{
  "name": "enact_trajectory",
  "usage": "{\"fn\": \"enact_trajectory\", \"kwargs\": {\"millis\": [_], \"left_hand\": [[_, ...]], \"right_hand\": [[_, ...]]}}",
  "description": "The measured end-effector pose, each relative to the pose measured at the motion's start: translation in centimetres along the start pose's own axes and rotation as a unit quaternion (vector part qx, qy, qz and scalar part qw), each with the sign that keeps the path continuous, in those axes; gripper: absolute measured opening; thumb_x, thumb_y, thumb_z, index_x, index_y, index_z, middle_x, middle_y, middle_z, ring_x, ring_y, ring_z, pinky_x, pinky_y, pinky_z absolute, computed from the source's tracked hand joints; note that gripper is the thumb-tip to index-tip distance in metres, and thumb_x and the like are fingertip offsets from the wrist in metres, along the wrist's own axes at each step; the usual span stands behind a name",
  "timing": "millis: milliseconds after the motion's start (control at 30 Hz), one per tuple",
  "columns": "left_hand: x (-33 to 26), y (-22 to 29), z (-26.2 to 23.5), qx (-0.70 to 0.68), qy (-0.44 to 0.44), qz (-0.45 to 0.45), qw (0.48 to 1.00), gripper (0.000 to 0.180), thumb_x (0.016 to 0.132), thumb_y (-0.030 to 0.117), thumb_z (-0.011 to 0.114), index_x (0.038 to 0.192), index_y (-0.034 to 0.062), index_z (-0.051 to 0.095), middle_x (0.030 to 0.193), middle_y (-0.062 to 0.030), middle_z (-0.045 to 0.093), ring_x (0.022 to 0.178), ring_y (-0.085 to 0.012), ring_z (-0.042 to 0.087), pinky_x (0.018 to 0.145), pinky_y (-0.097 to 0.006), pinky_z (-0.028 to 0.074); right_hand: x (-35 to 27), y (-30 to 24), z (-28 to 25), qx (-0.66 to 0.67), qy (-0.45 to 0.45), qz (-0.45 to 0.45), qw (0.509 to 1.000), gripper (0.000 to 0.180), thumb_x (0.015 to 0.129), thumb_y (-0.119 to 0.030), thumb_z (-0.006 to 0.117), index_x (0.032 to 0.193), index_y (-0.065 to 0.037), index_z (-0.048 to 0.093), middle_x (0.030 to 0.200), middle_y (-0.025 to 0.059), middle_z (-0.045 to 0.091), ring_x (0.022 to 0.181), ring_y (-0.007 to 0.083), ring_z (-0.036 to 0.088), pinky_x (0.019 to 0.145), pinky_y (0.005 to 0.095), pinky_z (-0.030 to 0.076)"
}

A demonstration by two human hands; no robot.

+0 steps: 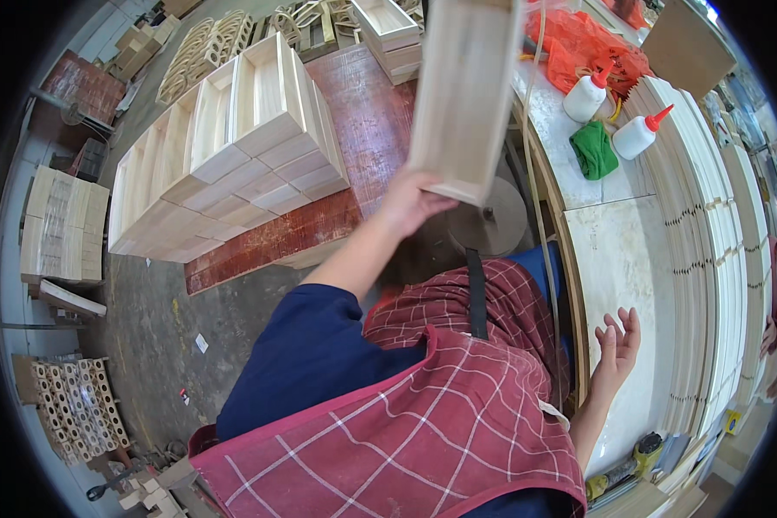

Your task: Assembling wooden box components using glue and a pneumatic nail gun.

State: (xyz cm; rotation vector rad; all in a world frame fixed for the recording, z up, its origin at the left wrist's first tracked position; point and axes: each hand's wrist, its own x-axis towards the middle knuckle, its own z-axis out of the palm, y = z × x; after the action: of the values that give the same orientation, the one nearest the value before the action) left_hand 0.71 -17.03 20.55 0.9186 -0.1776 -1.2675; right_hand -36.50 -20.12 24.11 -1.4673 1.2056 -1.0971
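Observation:
My left hand (410,203) grips the lower end of a long, shallow wooden box (462,99), lifted and tilted upright ahead of me. To its left, several similar pale wooden boxes (259,177) stand stacked in rows on a red-brown board (373,112). My right hand (617,350) is held over the white-topped workbench (617,250), fingers apart and loosely bent, with nothing in it.
On the bench's far part lie two white squeeze bottles (584,99) with red nozzles, a green cloth (592,150) and an orange-red plastic bag (570,47). Tall stacked white strips (708,259) line its right side. A yellow-and-black tool (646,453) lies near me.

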Motion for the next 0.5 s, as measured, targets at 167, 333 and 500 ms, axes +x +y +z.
{"fn": "enact_trajectory", "kwargs": {"millis": [167, 333, 500], "left_hand": [[4.0, 0.8, -8.4, -0.024, 0.12, 0.005, 0.992, 0.035, 0.078, 0.008, 0.043, 0.11, -0.0078, 0.037, 0.103, -0.0244, 0.05, 0.095, -0.0359, 0.052, 0.082, -0.046, 0.044], [9.0, 0.4, -13.4, -0.045, 0.274, -0.032, 0.96, 0.037, 0.08, 0.012, 0.041, 0.112, -0.0063, 0.036, 0.108, -0.0279, 0.044, 0.096, -0.0405, 0.049, 0.085, -0.048, 0.041], [12.3, 0.7, -19.0, -0.079, 0.289, -0.035, 0.953, 0.04, 0.079, 0.009, 0.04, 0.116, -0.0037, 0.032, 0.107, -0.0267, 0.043, 0.09, -0.0426, 0.051, 0.08, -0.05, 0.044]], "right_hand": [[-0.5, 1.0, -1.4, -0.007, 0.036, 0.025, 0.999, 0.041, 0.084, -0.01, 0.05, 0.122, -0.003, 0.037, 0.118, 0.012, 0.043, 0.1, 0.0209, 0.051, 0.077, 0.0284, 0.046], [-1.6, 1.8, -2.2, -0.022, 0.068, 0.062, 0.995, 0.039, 0.083, -0.01, 0.051, 0.119, -0.002, 0.04, 0.116, 0.0117, 0.045, 0.099, 0.0205, 0.051, 0.076, 0.0279, 0.046], [-2.0, 2.2, -2.7, -0.032, 0.109, 0.091, 0.989, 0.035, 0.083, -0.008, 0.051, 0.117, -0.001, 0.042, 0.114, 0.0103, 0.046, 0.097, 0.019, 0.052, 0.074, 0.0258, 0.046]]}}
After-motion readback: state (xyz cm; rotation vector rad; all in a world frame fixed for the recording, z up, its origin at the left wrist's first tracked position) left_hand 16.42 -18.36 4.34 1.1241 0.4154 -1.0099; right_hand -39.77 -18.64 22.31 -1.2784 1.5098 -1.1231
